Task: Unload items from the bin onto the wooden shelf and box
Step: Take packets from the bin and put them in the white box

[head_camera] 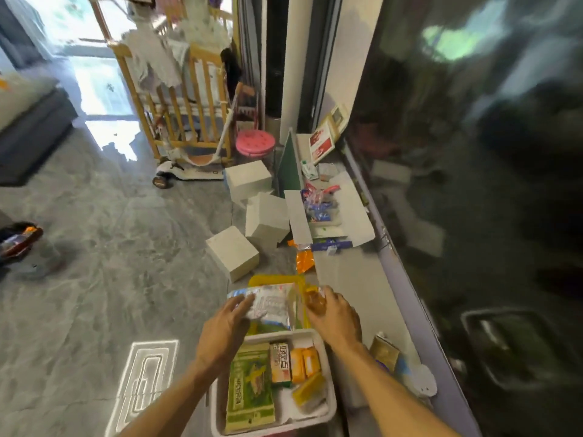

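Bin [330, 405] below; left grip [227, 326] holds clear packet [271, 305], right grip [334, 316] just beside.

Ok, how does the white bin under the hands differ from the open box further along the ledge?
The bin has a rounded rim and no flaps; the box has flat flaps folded outward. The bin holds a large green pack and orange packets; the box holds mostly blue and red wrappers. Both are white, open on top and hold packaged goods.
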Available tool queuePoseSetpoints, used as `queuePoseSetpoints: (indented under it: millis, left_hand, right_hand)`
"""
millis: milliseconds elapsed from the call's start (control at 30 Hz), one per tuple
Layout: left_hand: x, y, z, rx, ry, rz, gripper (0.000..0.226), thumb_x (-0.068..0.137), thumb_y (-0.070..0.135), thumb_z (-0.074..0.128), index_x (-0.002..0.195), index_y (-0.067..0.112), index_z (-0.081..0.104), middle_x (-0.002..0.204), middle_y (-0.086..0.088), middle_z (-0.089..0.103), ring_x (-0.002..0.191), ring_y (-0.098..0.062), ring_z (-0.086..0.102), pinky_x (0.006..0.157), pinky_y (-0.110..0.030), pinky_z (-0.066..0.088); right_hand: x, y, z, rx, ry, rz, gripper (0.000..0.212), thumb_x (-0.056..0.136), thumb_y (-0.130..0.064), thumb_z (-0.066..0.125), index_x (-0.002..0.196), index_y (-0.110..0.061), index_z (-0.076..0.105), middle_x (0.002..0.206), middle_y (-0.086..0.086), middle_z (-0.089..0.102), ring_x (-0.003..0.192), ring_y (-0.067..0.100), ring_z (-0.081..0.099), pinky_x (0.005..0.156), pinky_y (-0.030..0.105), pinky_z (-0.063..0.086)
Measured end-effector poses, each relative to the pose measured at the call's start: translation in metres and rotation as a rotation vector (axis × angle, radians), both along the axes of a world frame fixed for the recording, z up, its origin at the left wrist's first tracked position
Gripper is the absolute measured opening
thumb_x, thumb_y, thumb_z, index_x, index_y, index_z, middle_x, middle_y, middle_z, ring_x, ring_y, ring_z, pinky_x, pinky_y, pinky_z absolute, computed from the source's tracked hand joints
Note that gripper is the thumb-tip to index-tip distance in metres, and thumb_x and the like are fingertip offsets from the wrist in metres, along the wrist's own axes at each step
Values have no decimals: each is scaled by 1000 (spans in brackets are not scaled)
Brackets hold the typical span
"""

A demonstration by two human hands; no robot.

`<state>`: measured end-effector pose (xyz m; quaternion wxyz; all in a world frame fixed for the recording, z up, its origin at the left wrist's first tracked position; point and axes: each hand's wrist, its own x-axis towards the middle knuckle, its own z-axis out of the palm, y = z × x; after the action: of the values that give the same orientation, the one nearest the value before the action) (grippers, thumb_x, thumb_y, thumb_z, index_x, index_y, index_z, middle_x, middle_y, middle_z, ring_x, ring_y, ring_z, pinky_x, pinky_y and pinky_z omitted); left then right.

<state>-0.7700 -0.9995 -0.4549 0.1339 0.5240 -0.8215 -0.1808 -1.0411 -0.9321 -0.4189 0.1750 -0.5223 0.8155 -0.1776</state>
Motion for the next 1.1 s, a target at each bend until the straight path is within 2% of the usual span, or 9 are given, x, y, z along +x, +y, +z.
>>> queuePoseSetpoints:
  millis: [200,300,433,567,633,700,833,933,1100]
  left_hand:
    - [-26,-21,85,86,373,-168,53,92,37,80,143,33,63,132,10,69,110,-14,68,83,-36,57]
    - [-50,-4,119,240,573,-272,38,94,28,80,129,36,69,108,27,77,95,2,73,75,-24,55]
    - [-95,38,151,364,661,-433,19,96,18,76,109,32,71,98,26,76,88,2,72,75,-16,53]
    - [-134,107,176,459,678,-595,27,90,35,76,115,26,72,98,20,79,90,-3,75,74,-19,56]
    - [-149,154,183,503,641,-703,16,95,27,78,109,29,71,93,26,77,85,0,74,69,-20,58]
    - [-161,204,185,529,609,-784,12,96,27,77,104,33,71,91,26,77,83,-1,75,70,-26,60]
    - [-176,323,192,633,583,-949,29,90,31,80,118,23,73,100,11,81,90,-8,77,79,-33,64]
    - [-171,427,196,705,565,-1070,21,96,23,78,116,21,72,100,6,81,90,-12,78,74,-28,63]
    - [-141,597,190,774,521,-1219,21,96,27,77,116,21,73,99,11,81,89,-7,78,75,-22,62]
  right_hand:
    - [12,46,76,-217,-51,-305,54,83,-62,73,125,-33,58,109,-1,75,97,29,71,74,37,55]
    - [19,87,112,-379,-139,-498,31,82,-61,75,97,-38,60,96,-10,74,90,21,70,75,36,57]
    - [24,163,142,-579,-188,-716,52,75,-80,76,91,-34,60,85,-16,71,79,4,65,66,29,50]
    - [27,260,164,-632,-136,-906,53,76,-75,80,103,-31,67,90,-19,73,84,-1,66,70,27,49]
    - [34,317,172,-687,-93,-1000,47,78,-65,84,106,-31,70,89,-24,74,83,-7,66,70,24,50]
    - [45,375,177,-723,-46,-1098,55,75,-70,83,112,-31,70,96,-20,76,91,-1,70,74,27,55]
    - [79,503,183,-749,31,-1267,66,70,-83,77,113,-32,70,97,-17,76,92,7,72,73,29,54]
    - [116,606,181,-756,70,-1358,54,77,-70,82,117,-35,71,101,-20,77,94,3,72,79,33,61]
    - [192,768,182,-760,142,-1548,50,81,-62,85,120,-35,69,99,-25,71,91,-5,68,72,12,49]
